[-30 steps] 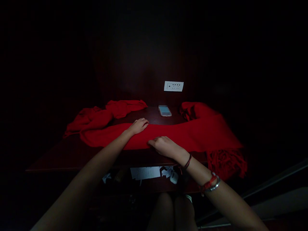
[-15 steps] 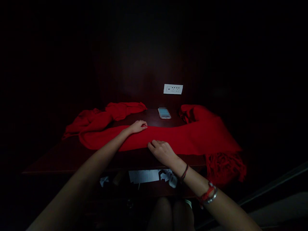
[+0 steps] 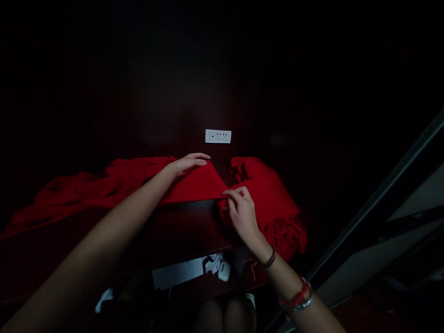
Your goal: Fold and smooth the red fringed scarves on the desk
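Observation:
A long red scarf (image 3: 197, 182) with a fringe (image 3: 286, 231) at its right end lies across the dark table. My left hand (image 3: 190, 163) is at the far edge of its raised middle part, fingers fairly straight, thumb and fingers closed on the cloth. Between thumb and fingertips, my right hand (image 3: 243, 210) pinches the near edge. From one hand to the other runs a straight fold, and the near edge stands off the tabletop. To the left, the scarf trails away in loose creases. The phone seen earlier is hidden.
A white wall socket (image 3: 218, 136) is on the dark wall behind the table. Below the tabletop, a shelf holds a pale flat sheet (image 3: 178, 274), crumpled white paper (image 3: 212, 262) and a small white case (image 3: 224, 271). My knees (image 3: 225, 317) are underneath.
Both hands have gripped the scarf's middle and lifted it; the left hand moved farther back. A fold now crosses the cloth. The phone went out of sight, and the view turned right.

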{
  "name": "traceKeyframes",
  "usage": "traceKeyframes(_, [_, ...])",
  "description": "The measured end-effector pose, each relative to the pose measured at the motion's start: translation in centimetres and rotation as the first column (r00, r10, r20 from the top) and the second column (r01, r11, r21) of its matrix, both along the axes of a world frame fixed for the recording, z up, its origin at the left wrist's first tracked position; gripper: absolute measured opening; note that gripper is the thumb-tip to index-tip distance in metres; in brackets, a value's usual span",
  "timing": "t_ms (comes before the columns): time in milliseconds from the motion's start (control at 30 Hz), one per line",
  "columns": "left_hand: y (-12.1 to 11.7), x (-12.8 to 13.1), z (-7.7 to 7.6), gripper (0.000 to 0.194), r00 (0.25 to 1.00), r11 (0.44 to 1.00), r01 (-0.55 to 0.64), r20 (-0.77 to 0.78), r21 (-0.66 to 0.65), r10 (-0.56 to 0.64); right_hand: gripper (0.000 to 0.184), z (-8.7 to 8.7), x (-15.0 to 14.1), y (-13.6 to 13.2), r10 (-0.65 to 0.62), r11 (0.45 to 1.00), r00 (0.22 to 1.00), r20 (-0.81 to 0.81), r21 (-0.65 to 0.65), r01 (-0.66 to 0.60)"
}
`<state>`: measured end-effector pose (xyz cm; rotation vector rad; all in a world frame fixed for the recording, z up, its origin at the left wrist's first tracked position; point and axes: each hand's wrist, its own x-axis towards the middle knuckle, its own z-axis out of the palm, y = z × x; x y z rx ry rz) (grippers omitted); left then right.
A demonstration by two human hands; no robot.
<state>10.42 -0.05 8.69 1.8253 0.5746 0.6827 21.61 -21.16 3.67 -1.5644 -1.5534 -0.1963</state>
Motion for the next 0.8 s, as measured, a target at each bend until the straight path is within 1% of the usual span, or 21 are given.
traceKeyframes(100, [-1.6, 4.6, 2.2, 0.037, 0.994, 1.0, -0.004, 0.111, 0.03, 0.001, 0.029, 0.8, 3.0, -1.4, -0.028, 0.997, 0.98, -0.199, 0.071, 0.043])
traceKeyframes(167, [-2.7, 8.0, 3.5, 0.036, 0.989, 0.999, 0.016, 0.144, 0.031, -0.02, 0.028, 1.1, 5.4, -2.4, -0.027, 0.987, 0.95, -0.31, 0.142, 0.074])
traceKeyframes(233, [-3.8, 11.5, 4.3, 0.034, 0.985, 0.998, 0.057, 0.16, 0.037, -0.062, 0.027, 1.1, 8.0, -3.2, -0.039, 0.973, 0.919, -0.393, 0.193, 0.124])
traceKeyframes(267, [-4.2, 13.3, 4.3, 0.032, 0.982, 0.996, 0.077, 0.168, 0.042, -0.083, 0.026, 1.0, 9.3, -3.7, -0.058, 0.967, 0.904, -0.424, 0.202, 0.157])
traceKeyframes(300, [-4.7, 15.0, 4.2, 0.03, 0.98, 0.994, 0.096, 0.173, 0.048, -0.103, 0.025, 0.7, 10.5, -4.0, -0.088, 0.959, 0.892, -0.444, 0.204, 0.196])
traceKeyframes(367, [-5.4, 18.2, 3.3, 0.026, 0.981, 0.991, 0.114, 0.152, 0.07, -0.124, 0.024, 0.0, 12.7, -4.7, -0.188, 0.939, 0.877, -0.443, 0.18, 0.293])
traceKeyframes(433, [-5.9, 20.9, 1.8, 0.023, 0.988, 0.987, 0.109, 0.096, 0.114, -0.121, 0.025, -0.9, 14.4, -5.1, -0.31, 0.916, 0.862, -0.4, 0.117, 0.384])
traceKeyframes(500, [-6.3, 23.0, 0.2, 0.019, 0.993, 0.983, 0.095, 0.055, 0.159, -0.105, 0.026, -1.8, 15.4, -5.3, -0.393, 0.899, 0.847, -0.357, 0.045, 0.436])
traceKeyframes(567, [-6.5, 24.4, -1.0, 0.018, 0.994, 0.979, 0.082, 0.056, 0.187, -0.094, 0.028, -2.5, 15.9, -5.3, -0.418, 0.893, 0.842, -0.342, 0.017, 0.45])
traceKeyframes(633, [-6.5, 25.2, -1.5, 0.019, 0.994, 0.975, 0.068, 0.075, 0.211, -0.086, 0.028, -2.7, 16.2, -5.3, -0.422, 0.887, 0.844, -0.332, 0.04, 0.459])
traceKeyframes(700, [-6.5, 25.7, -1.5, 0.021, 0.993, 0.969, 0.052, 0.091, 0.244, -0.076, 0.028, -2.6, 16.2, -5.3, -0.437, 0.875, 0.845, -0.308, 0.072, 0.479])
traceKeyframes(800, [-6.6, 26.0, -1.3, 0.024, 0.993, 0.955, 0.034, 0.097, 0.296, -0.066, 0.027, -2.2, 16.1, -5.3, -0.506, 0.835, 0.827, -0.244, 0.1, 0.54])
